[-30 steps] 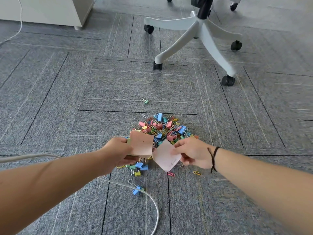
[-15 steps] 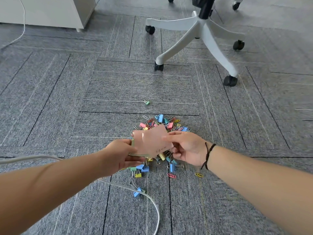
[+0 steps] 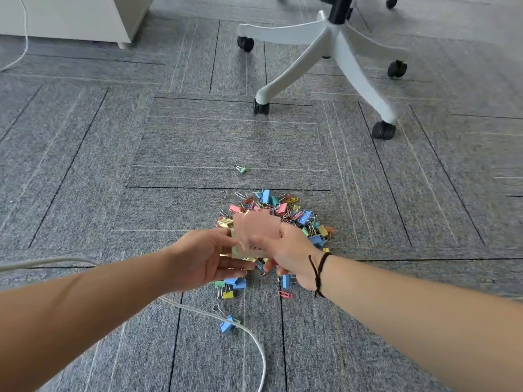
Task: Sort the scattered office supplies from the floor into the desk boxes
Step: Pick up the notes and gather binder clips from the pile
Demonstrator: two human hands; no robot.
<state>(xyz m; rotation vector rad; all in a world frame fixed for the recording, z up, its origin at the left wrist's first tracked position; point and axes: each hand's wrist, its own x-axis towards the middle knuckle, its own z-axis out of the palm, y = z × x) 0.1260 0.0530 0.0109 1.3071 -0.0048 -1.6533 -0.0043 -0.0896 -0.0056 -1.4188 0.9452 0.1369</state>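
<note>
From the head view, your left hand [image 3: 209, 257] and right hand [image 3: 288, 250] meet over the pile of binder clips and paper clips [image 3: 285, 213] on the carpet floor [image 3: 198, 142], both pinching a small stack of pink sticky notes [image 3: 256, 229]. One green clip [image 3: 241, 169] lies apart, toward the chair base [image 3: 334, 43].

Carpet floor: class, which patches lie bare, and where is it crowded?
Bare: grey carpet between the lone green binder clip and white chair base; also the left side. Crowded: the colourful clip pile under both hands, and the grey cable nearby.
</note>
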